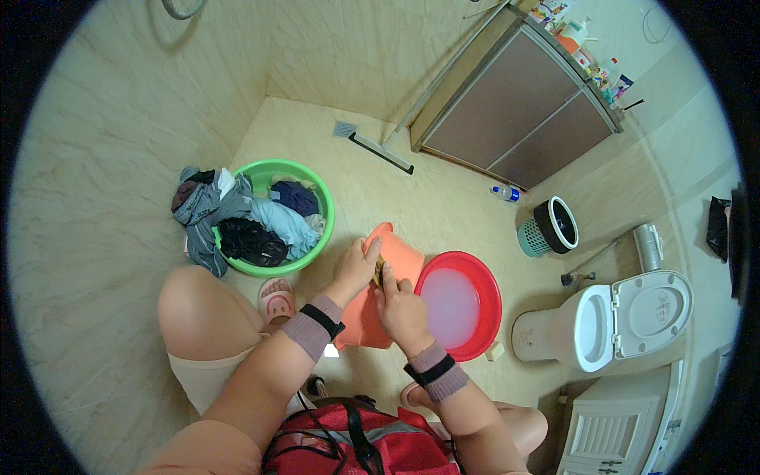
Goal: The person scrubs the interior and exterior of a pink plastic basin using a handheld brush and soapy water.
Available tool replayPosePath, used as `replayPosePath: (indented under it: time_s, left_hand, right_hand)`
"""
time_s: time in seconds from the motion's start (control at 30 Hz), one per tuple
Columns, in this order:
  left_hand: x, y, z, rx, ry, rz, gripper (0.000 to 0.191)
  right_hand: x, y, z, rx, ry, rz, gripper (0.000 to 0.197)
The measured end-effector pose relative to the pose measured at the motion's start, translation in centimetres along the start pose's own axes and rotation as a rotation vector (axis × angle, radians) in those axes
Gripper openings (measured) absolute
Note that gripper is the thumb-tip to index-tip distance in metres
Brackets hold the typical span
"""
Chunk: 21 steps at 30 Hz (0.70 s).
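Note:
A small yellow-brown and dark item (379,272) sits between my hands, mostly covered by fingers, so its kind is unclear. My left hand (355,268) grips it from the left, thumb extended upward. From the lower right, my right hand (402,303) holds it too, index finger pressed along it. Both hands are over an orange plastic vessel (365,320), apparently a bucket tipped on its side. Touching or close beside that vessel stands a red plastic basin (491,285) with cloudy whitish water (449,306).
A green tub (328,219) holds laundry, with grey garments (205,208) draped over its left rim. A floor squeegee (380,153) leans near the cabinet (510,101). Rightward are a bottle (506,193), a waste bin (534,237), a toilet (549,332) and a pale soap-like block (494,351).

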<state>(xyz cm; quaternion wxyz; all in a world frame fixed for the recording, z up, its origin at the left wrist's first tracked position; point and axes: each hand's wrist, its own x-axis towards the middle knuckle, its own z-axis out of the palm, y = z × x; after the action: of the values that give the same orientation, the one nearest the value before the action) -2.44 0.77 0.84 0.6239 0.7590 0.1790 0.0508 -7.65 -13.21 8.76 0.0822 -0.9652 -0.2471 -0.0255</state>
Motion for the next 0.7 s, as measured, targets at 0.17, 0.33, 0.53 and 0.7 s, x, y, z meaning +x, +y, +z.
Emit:
replayPosePath:
  time_s: [0.17, 0.33, 0.53, 0.7]
  left_hand:
    - [-3.0, 3.3, 2.2, 0.022, -0.038, 0.127, 0.051]
    - [-2.5, 1.0, 0.2, -0.049, 0.041, 0.164, 0.042]
    - [-2.6, 0.1, 2.1, 0.02, 0.036, 0.196, 0.038]
    - [-2.4, -1.1, 2.3, -0.004, 0.068, 0.256, 0.039]
  right_hand:
    - [4.4, 5.4, -0.4, 0.002, 0.06, 0.162, 0.052]
    - [1.4, 1.1, -1.7, -0.022, -0.013, 0.029, 0.048]
    - [1.1, 3.2, -1.0, -0.067, 0.004, -0.096, 0.051]
    - [4.7, 3.8, -0.4, -0.129, 0.088, 0.056, 0.044]
